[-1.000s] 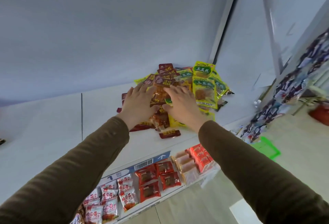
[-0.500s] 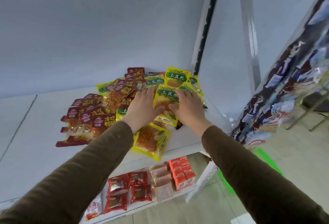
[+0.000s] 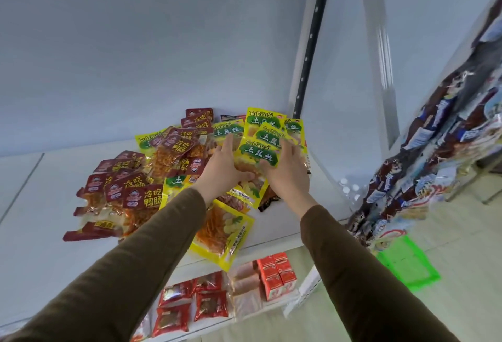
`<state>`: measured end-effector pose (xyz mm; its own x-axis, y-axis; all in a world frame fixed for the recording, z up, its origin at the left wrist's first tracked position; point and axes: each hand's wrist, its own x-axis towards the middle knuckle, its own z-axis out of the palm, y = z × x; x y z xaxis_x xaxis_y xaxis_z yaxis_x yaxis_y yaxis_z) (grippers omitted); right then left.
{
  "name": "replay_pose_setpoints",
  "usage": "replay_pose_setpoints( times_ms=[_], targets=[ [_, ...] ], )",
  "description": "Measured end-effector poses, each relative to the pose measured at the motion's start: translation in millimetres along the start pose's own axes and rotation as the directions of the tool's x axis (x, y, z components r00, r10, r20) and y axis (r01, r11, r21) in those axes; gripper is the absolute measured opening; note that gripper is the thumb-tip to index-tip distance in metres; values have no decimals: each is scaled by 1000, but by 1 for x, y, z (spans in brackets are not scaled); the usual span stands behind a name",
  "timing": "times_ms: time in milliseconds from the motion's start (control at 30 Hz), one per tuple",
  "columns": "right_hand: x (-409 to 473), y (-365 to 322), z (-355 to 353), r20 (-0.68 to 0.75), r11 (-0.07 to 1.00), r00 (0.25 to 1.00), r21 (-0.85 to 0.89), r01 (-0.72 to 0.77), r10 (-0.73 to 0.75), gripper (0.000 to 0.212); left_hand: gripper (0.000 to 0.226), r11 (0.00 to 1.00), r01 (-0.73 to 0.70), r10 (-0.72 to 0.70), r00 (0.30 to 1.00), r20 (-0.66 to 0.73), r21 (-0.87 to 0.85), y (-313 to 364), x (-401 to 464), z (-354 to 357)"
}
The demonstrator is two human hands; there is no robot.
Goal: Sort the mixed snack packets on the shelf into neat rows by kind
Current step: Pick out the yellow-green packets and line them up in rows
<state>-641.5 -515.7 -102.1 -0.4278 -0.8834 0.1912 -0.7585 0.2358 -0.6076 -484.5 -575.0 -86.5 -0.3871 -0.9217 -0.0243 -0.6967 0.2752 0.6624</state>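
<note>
Yellow packet pinched between left hand, right hand grip; 2 piles, uncountable.

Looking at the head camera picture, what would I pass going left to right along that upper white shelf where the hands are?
Bare white shelf → dark red packets → left hand → yellow packet held between both hands → right hand → black slotted upright.
</note>
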Motion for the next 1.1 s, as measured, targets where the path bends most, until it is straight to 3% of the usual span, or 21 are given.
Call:
replay_pose_setpoints(
  times_ms=[67, 167, 233, 300, 433, 500, 600, 667, 767, 867, 933, 1000, 1100],
  targets=[
    [-2, -4, 7, -74, 958, 997, 286, -9, 31, 83, 118, 998, 3, -3, 1000, -3, -62, -3, 2, 3],
    [2, -10, 19, -99, 714, 971, 694, -91, 220, 102, 117, 990, 10, -16, 999, -41, -141, -2, 3, 4],
    [5, -16, 25, -9, 527, 954, 835, -158, 301, 105, 114, 977, 15, -33, 996, -78, -215, -1, 6, 5],
    [10, -20, 29, 81, 418, 953, 886, -203, 291, 91, 107, 967, 16, -47, 992, -117, -255, 1, 8, 3],
    [22, -27, 28, 54, 514, 983, 847, -139, 177, 25, 71, 938, 10, -88, 974, -210, -347, -4, 12, -9],
    [29, -34, 25, 57, 525, 988, 842, -124, 142, 19, 77, 927, 34, -132, 962, -241, -373, -10, 16, -21],
    [37, -50, 24, 114, 513, 988, 845, -150, 101, 17, 79, 738, 53, -190, 973, -132, -673, -14, 19, -39],
    [44, -60, 23, 173, 465, 983, 866, -183, 64, 18, 78, 624, 62, -160, 986, -50, -779, -14, 20, -49],
    [50, -70, 10, 193, 474, 980, 859, -192, 46, 7, 69, 561, 55, -104, 995, -5, -826, -14, 21, -57],
    [71, -51, 9, 13, 757, 998, 652, -54, 61, 36, 40, 532, 35, -132, 990, -42, -846, -17, 20, -57],
    [86, -28, 12, -112, 936, 986, 344, -75, 120, 63, 36, 524, 39, -155, 987, -50, -851, -20, 18, -58],
    [95, -7, 13, -51, 975, 978, 97, -199, 204, 94, 32, 529, 58, -181, 982, -46, -846, -23, 18, -58],
    [99, 11, 18, 123, 960, 952, -49, -276, 280, 123, 30, 526, 59, -196, 979, -53, -848, -25, 18, -57]
  ],
)
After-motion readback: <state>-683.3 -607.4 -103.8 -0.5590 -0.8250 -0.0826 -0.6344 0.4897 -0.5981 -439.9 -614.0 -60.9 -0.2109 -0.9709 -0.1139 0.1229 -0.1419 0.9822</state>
